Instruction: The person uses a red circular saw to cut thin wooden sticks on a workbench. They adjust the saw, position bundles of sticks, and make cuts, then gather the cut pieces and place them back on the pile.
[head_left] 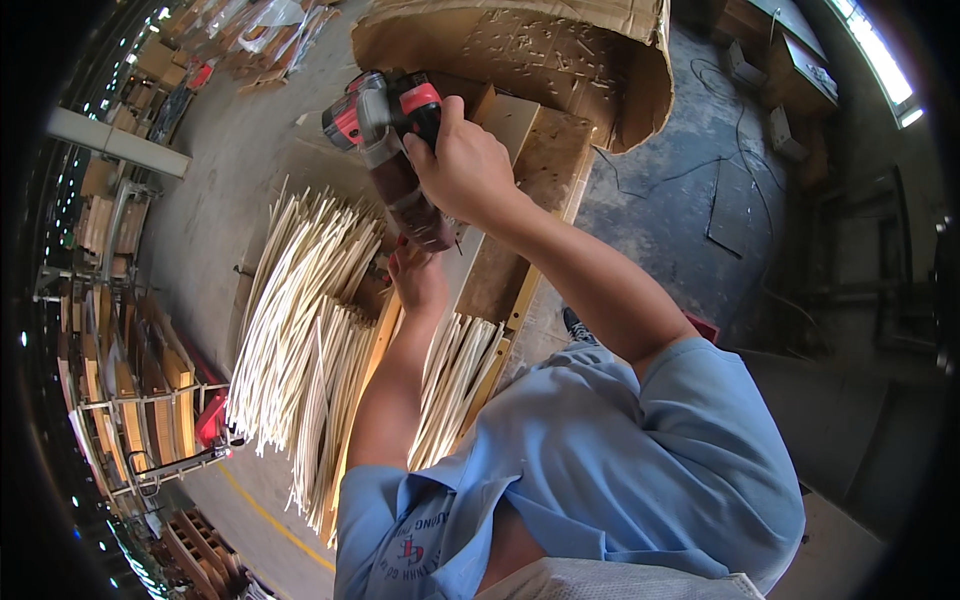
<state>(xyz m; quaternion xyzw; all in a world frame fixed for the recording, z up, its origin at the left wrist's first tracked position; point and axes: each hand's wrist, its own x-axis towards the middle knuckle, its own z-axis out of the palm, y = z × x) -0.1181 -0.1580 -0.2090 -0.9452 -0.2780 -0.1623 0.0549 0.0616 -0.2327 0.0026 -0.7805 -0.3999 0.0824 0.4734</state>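
Note:
My right hand (465, 160) is wrapped round the black and red grip of a belt sander (408, 200), whose body is red and grey with a dark brown belt. It is held tilted above the bench. Just below its near end is my left hand (418, 278), fingers closed beside a small red part; what they hold is hidden. Pale thin wooden rods (300, 310) lie in thick bundles to the left of my left forearm. More rods (458, 375) lie between that forearm and a wooden edge. A long wooden board (497, 270) runs beneath my right forearm.
A torn cardboard sheet (560, 70), strewn with shavings, curves up at the far end. Racks of wooden parts (130, 380) stand on the left. Cables (740, 130) trail over the dark floor at right, near cabinets (780, 70). A yellow line (270, 515) marks the floor.

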